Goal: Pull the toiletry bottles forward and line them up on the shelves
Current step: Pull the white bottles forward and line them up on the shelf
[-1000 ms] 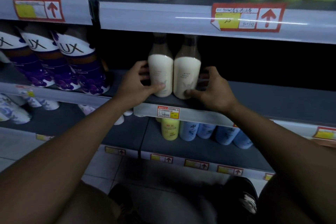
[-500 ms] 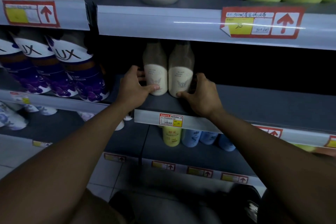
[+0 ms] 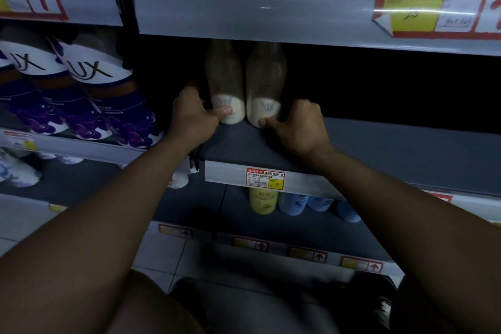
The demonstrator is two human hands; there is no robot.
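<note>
Two cream-white bottles stand side by side, set back in the shadow of the middle grey shelf (image 3: 379,149). My left hand (image 3: 193,116) grips the base of the left bottle (image 3: 226,89), thumb across its front. My right hand (image 3: 295,125) grips the base of the right bottle (image 3: 264,89), thumb on its lower front. Their tops are hidden behind the price rail (image 3: 244,8) of the shelf above.
Purple and white LUX bottles (image 3: 89,95) fill the shelf to the left. A yellow bottle (image 3: 263,200) and blue bottles (image 3: 306,203) stand on the shelf below. The upper rail hangs low over the bottles. Dark shelf space lies to the right.
Both bottles, still held in my hands, have slid from near the shelf's front edge back into the shadow. The view has moved closer and lower.
</note>
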